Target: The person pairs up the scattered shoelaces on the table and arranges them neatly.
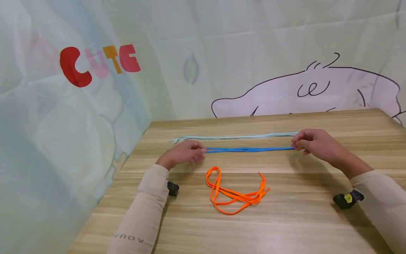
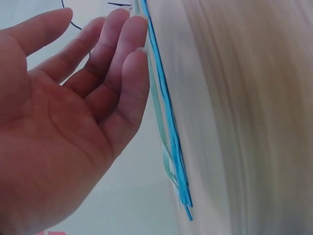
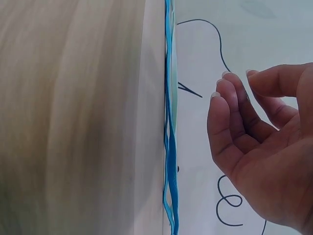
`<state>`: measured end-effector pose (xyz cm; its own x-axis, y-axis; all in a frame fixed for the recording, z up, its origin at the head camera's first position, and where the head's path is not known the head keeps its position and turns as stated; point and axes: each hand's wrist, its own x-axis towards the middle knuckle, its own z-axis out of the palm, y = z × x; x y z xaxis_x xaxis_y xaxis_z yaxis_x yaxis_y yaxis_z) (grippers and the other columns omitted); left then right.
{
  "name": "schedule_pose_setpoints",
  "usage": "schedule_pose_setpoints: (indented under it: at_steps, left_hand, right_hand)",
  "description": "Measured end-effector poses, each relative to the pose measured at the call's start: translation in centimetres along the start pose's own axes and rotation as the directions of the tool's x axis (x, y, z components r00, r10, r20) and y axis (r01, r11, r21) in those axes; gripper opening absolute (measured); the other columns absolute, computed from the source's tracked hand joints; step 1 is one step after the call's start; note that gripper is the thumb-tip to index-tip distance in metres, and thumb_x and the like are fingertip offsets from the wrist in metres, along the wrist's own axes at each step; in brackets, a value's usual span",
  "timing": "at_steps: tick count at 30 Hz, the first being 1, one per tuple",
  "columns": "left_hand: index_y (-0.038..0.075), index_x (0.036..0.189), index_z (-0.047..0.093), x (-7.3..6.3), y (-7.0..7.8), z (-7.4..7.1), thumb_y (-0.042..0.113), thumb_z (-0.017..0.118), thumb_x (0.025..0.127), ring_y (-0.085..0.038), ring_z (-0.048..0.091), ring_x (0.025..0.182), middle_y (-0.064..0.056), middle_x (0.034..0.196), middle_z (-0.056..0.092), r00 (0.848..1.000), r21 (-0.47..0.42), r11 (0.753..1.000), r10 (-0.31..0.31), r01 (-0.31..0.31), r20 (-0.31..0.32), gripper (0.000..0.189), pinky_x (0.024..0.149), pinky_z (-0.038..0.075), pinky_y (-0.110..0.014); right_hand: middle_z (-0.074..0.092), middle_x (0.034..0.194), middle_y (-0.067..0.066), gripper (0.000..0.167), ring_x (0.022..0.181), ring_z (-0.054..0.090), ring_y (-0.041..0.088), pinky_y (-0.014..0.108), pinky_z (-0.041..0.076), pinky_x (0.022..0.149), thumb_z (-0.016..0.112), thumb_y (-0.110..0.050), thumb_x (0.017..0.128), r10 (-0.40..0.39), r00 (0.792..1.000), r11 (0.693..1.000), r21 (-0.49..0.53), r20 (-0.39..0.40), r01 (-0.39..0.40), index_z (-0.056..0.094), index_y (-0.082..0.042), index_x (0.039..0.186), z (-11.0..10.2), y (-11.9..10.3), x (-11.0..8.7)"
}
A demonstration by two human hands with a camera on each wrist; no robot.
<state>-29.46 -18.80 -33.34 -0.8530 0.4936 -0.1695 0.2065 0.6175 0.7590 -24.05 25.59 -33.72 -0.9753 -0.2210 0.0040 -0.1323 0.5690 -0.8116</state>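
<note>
A blue shoelace [image 1: 248, 149], doubled into a narrow band, lies straight across the wooden table. My left hand [image 1: 187, 151] hovers at its left end, fingers loosely bent; in the left wrist view that hand [image 2: 73, 107] has nothing in its grasp, and the blue lace [image 2: 168, 110] runs past beyond the fingertips. At the lace's right end is my right hand [image 1: 317, 144], overlapping it in the head view. The right wrist view shows this hand [image 3: 264, 127] with relaxed, bent fingers and thumb apart, beside the blue lace [image 3: 171, 147]. Behind lies a pale mint shoelace [image 1: 228, 137], roughly parallel.
An orange shoelace [image 1: 236, 194] sits in loose loops nearer the front of the wooden table [image 1: 253, 236]. Printed fabric [image 1: 190, 46] hangs behind the table and at its left. Each wrist carries a small black camera [image 1: 172, 188].
</note>
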Motion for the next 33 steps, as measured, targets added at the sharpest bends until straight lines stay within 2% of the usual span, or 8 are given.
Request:
schedule_pose_setpoints:
  at_steps: [15,21,27,33]
  left_hand:
    - [0.001,0.121,0.064,0.6,0.9,1.0,0.025,0.057,0.103,-0.024,0.064,0.092,-0.007,0.102,0.070,0.999,0.011,1.000,0.008,-0.009,0.049,0.030,0.082,0.053,-0.038]
    - [0.002,0.119,0.064,0.6,1.7,1.7,0.026,0.056,0.104,-0.025,0.064,0.093,-0.006,0.102,0.068,0.995,0.009,1.000,0.026,-0.027,0.100,0.029,0.084,0.053,-0.039]
    - [0.001,0.121,0.063,0.5,2.3,2.2,0.025,0.055,0.104,-0.029,0.064,0.095,-0.008,0.103,0.067,0.989,-0.015,0.999,0.031,-0.029,0.147,0.030,0.088,0.052,-0.042]
    - [0.001,0.123,0.063,0.6,2.6,2.5,0.025,0.056,0.104,-0.029,0.064,0.094,-0.009,0.104,0.068,0.986,-0.016,1.000,0.020,-0.017,0.167,0.031,0.088,0.052,-0.040]
  right_hand:
    - [0.066,0.112,0.016,0.024,0.101,0.062,0.030,0.032,0.055,0.078,0.050,-0.015,0.106,-0.023,0.999,1.000,0.015,0.032,0.023,0.060,0.003,0.117,1.4,-0.9,0.5]
    - [0.066,0.111,0.017,0.022,0.101,0.062,0.030,0.032,0.055,0.079,0.053,-0.015,0.105,-0.025,0.999,0.999,0.037,0.044,0.024,0.061,0.002,0.116,2.2,-1.3,0.6]
    - [0.067,0.108,0.016,0.019,0.098,0.063,0.030,0.032,0.055,0.077,0.057,-0.013,0.102,-0.059,0.996,0.997,0.044,0.063,0.056,0.063,0.002,0.112,3.1,-2.1,0.7]
    - [0.068,0.106,0.015,0.018,0.097,0.064,0.029,0.032,0.055,0.076,0.056,-0.012,0.102,-0.092,0.991,0.994,0.066,0.097,0.086,0.063,0.002,0.110,4.0,-2.6,0.8]
